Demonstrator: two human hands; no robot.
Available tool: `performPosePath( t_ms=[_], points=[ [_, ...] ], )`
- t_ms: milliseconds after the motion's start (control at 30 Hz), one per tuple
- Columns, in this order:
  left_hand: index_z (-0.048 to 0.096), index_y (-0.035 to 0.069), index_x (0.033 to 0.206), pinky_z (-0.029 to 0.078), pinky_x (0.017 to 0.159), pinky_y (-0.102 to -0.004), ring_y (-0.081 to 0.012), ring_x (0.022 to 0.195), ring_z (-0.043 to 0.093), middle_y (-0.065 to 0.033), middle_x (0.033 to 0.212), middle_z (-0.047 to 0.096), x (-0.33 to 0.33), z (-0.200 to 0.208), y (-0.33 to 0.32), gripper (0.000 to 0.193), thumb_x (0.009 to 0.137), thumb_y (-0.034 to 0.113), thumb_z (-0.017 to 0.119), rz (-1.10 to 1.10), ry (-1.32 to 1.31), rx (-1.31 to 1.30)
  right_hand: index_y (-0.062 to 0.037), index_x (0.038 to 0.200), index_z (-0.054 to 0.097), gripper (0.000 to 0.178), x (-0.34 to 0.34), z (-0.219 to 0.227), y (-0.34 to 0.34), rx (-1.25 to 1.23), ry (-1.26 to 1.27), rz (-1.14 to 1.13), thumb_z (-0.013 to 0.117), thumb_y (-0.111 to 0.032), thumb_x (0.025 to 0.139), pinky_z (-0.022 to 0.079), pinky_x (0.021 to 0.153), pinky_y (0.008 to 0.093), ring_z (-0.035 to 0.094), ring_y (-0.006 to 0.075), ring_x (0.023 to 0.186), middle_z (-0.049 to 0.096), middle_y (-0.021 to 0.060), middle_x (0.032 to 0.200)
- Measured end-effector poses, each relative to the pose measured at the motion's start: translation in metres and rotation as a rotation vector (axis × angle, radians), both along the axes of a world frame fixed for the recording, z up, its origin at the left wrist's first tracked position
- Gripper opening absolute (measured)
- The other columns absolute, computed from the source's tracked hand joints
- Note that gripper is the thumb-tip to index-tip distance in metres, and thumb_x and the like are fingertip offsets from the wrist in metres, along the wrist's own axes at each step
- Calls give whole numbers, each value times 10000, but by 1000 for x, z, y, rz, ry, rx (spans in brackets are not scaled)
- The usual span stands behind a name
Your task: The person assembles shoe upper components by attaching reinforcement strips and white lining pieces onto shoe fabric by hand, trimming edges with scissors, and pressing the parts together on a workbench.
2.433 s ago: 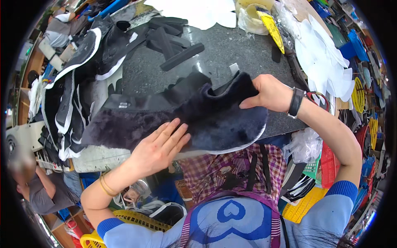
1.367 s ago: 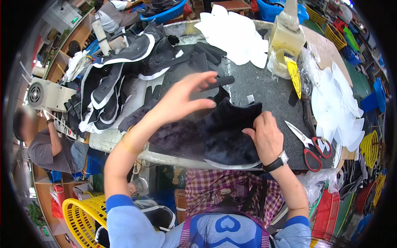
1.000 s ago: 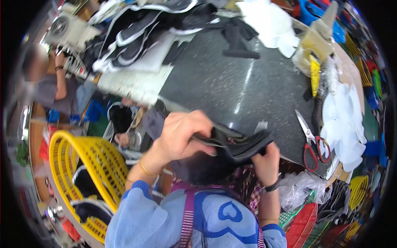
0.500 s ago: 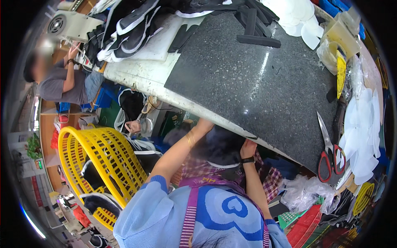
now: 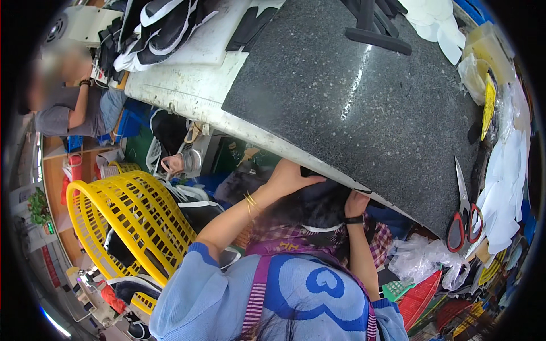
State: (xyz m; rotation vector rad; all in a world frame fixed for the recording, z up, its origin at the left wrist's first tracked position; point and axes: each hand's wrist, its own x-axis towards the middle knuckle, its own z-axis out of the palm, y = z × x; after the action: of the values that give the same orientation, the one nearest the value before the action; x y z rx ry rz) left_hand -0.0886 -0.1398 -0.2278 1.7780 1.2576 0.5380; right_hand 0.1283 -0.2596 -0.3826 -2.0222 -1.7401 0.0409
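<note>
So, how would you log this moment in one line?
left hand: at dark fabric | right hand: at same fabric | scissors: on table

There are the wearer's 2 hands [image 5: 289,179] [image 5: 356,203], 1 dark plush piece [image 5: 321,207], 1 pair of scissors [image 5: 464,203] and 1 potted plant [image 5: 38,208].

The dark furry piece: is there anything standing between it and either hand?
Nothing visible: the left hand and right hand reach the dark furry piece directly. The table edge lies just beyond; parts of both hands are hidden.

plush-looking dark fabric piece [image 5: 319,206], glossy speckled slab [image 5: 318,102], yellow plastic basket [image 5: 147,196]
</note>
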Motion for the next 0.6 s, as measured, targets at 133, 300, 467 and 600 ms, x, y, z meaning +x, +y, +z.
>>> performPosePath(
  t_ms=[133,300,467,600],
  points=[
    [640,39,938,426,840,-396,-327,934,579,-145,941,636,18,-44,6,358,708,302,720,156,74,183,53,1137,510,330,-16,88,-7,-67,550,-149,502,-177,901,466,763,425,587,412,905,605,272,953],
    [653,29,871,452,817,-364,-287,903,604,-123,907,650,10,-67,9,277,711,246,720,119,276,238,67,1140,501,438,-12,108,-22,-276,778,-121,618,-216,827,455,801,408,581,395,933,602,254,1012],
    [657,6,905,470,794,-328,-231,888,618,-107,921,664,-7,14,0,328,631,133,784,24,-249,-135,31,1213,480,640,31,136,24,-559,1112,244,755,-253,711,391,934,352,508,280,1110,549,168,1188],
    [639,5,884,470,790,-321,-215,848,613,-95,908,656,-23,27,-2,303,630,92,779,-182,-231,80,19,1213,498,677,14,173,50,-609,828,351,785,-275,676,388,938,318,522,230,1103,562,152,1186]
  ],
)
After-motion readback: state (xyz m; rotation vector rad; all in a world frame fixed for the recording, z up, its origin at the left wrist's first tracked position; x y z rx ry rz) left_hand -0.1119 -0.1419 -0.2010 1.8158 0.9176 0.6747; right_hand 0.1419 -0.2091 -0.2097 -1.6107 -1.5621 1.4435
